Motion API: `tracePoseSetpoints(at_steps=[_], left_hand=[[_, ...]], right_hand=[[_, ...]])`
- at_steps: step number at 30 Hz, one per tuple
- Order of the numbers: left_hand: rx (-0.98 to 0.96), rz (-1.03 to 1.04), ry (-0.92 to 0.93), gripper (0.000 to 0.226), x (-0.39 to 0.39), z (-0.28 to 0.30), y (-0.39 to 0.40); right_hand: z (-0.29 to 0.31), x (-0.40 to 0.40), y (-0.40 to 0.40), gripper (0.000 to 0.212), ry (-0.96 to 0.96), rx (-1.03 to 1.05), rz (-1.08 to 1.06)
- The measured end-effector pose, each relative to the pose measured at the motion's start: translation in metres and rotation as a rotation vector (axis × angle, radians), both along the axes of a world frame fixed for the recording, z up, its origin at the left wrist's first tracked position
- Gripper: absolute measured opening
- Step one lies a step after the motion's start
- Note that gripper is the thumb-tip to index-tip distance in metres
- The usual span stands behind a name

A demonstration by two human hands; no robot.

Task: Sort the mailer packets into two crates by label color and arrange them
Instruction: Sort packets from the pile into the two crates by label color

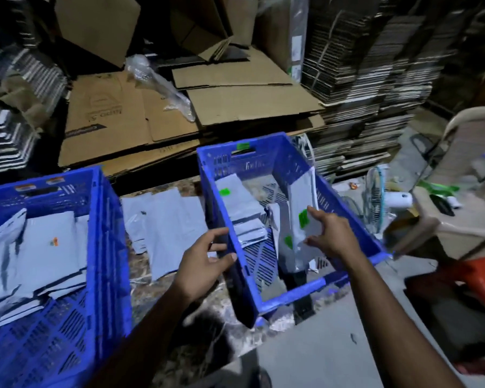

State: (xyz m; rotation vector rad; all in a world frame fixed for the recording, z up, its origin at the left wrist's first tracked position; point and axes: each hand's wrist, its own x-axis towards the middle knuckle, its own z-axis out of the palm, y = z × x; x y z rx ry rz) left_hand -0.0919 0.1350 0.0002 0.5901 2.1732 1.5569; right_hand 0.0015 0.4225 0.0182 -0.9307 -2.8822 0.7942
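Note:
Two blue crates stand on the floor. The left crate (pixel 107 247) holds grey mailers (pixel 48 247) with small orange labels. In the right crate (pixel 275 161) lies a stack of grey mailers (pixel 235 203) with green labels. A green-label mailer (pixel 300 203) stands tilted against that crate's right wall, and my right hand (pixel 331 233) holds its edge between forefinger and thumb. My left hand (pixel 205 261) grips the right crate's left wall, thumb on the rim. Loose grey mailers (pixel 165 219) lie on the floor between the crates.
Flattened cardboard sheets (pixel 179 121) lie behind the crates. Tall stacks of folded cartons (pixel 361 79) rise at the back right. A small fan (pixel 375 197), a beige plastic chair (pixel 465 163) and a red stool (pixel 479 278) crowd the right side.

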Motion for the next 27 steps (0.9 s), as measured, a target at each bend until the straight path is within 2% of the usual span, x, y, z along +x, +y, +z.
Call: tracePoseSetpoints(at_steps=[3, 7, 12, 15, 17, 20, 22, 25, 27], left_hand=[[-0.105, -0.001, 0.061, 0.047, 0.002, -0.009, 0.026], [-0.136, 0.022, 0.088, 0.047, 0.002, -0.013, 0.036], [-0.084, 0.034, 0.033, 0.050, 0.004, -0.011, 0.037], [-0.080, 0.017, -0.002, 0.053, 0.003, -0.004, 0.026], [-0.112, 0.049, 0.049, 0.050, -0.007, 0.002, 0.007], [-0.304, 0.102, 0.261, 0.048, -0.030, 0.002, -0.041], [-0.430, 0.156, 0.329, 0.050, -0.044, 0.001, -0.076], [-0.670, 0.201, 0.524, 0.051, -0.055, -0.003, -0.123], [-0.834, 0.204, 0.584, 0.060, -0.058, -0.009, -0.145]], right_hand=[[-0.016, -0.011, 0.031, 0.087, -0.096, -0.047, 0.070], [-0.028, -0.022, 0.045, 0.075, -0.249, 0.078, 0.092], [-0.018, -0.022, 0.023, 0.056, -0.011, 0.043, 0.067], [-0.005, -0.026, -0.013, 0.043, 0.172, -0.118, 0.089], [0.002, -0.032, -0.048, 0.032, 0.283, -0.185, 0.148], [0.008, -0.044, -0.111, 0.025, 0.389, -0.294, 0.271], [0.007, -0.054, -0.151, 0.025, 0.397, -0.376, 0.347], [-0.005, -0.077, -0.198, 0.025, 0.349, -0.463, 0.407], [-0.026, -0.098, -0.217, 0.025, 0.273, -0.455, 0.408]])
